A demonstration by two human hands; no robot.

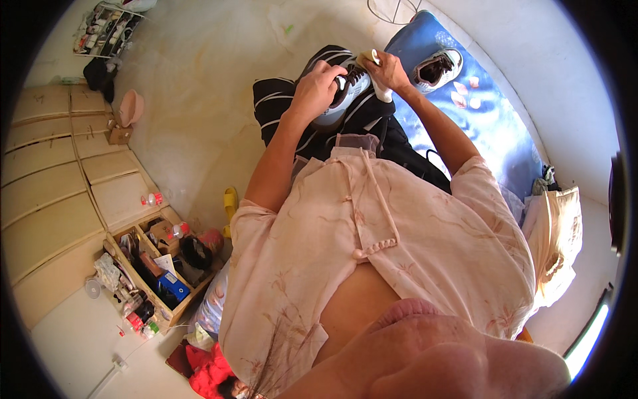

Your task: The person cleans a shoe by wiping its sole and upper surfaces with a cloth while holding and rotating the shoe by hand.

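Observation:
A grey-white sneaker (342, 103) with dark laces rests on my lap, over dark trousers with white stripes (269, 100). My left hand (318, 92) is closed on the sneaker's near left side, by its opening. On the other side, my right hand (391, 72) pinches a yellowish cloth (365, 58) close to the toe end. A white piece (382, 91) shows beneath that hand; I cannot make out what it is. The matching sneaker (436, 69) stands to the right on a blue patterned cover (492, 110).
At left, an open wooden drawer (183, 309) holds boxes and small items, beside pale cabinet fronts (46, 159). A pink basin (131, 108) and yellow slippers (230, 203) are on the floor. A shoe rack (106, 30) stands far left. A white wall (551, 66) borders the right.

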